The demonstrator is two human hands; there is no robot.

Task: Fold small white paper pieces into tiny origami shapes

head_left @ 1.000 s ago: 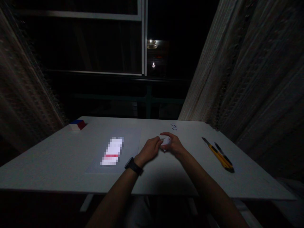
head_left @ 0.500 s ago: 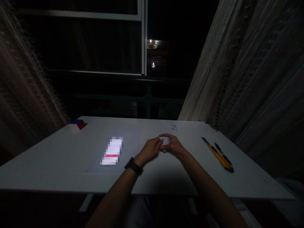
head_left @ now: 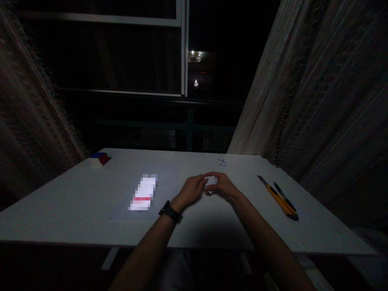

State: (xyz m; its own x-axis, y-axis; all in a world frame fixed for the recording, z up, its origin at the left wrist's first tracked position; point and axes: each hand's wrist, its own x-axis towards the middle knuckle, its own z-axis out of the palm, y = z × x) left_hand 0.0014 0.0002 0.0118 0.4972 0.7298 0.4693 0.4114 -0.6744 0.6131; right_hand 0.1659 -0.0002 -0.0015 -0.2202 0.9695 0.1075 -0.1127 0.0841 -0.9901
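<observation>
Dim room, seen from my own head, looking down along my two bare forearms. A dark watch (head_left: 170,211) sits on my left wrist, nearest to me. Beyond it my left hand (head_left: 190,192) and my right hand (head_left: 222,186) meet, fingertips together, just above the middle of a pale table (head_left: 75,210). Between them they pinch a small white piece of paper (head_left: 211,180). My right fingers curl over its top and my left fingertips press in from the other side. Only a little of the paper shows, so I cannot tell its shape or whether it touches the table.

Left of my hands a thin grey mat (head_left: 165,184) lies flat on the table. On it is a bright white rectangle (head_left: 143,192) with a red band, blurred out so that nothing on it can be read. To my right, well apart from my hands, a yellow utility knife (head_left: 277,198) and a black pen (head_left: 285,197) lie side by side, both angled away from me.

Farther back, a few tiny scraps (head_left: 222,162) lie near the table's far edge. At the far left corner sits a small cube (head_left: 99,159) with blue, red and white faces.

Heavy curtains hang on both sides, the left curtain (head_left: 27,121) blurred, the right curtain (head_left: 318,101) ribbed and paler. Between them is a dark window with a pale frame (head_left: 183,48), and a small lamp glow (head_left: 194,56) shows in the glass.
</observation>
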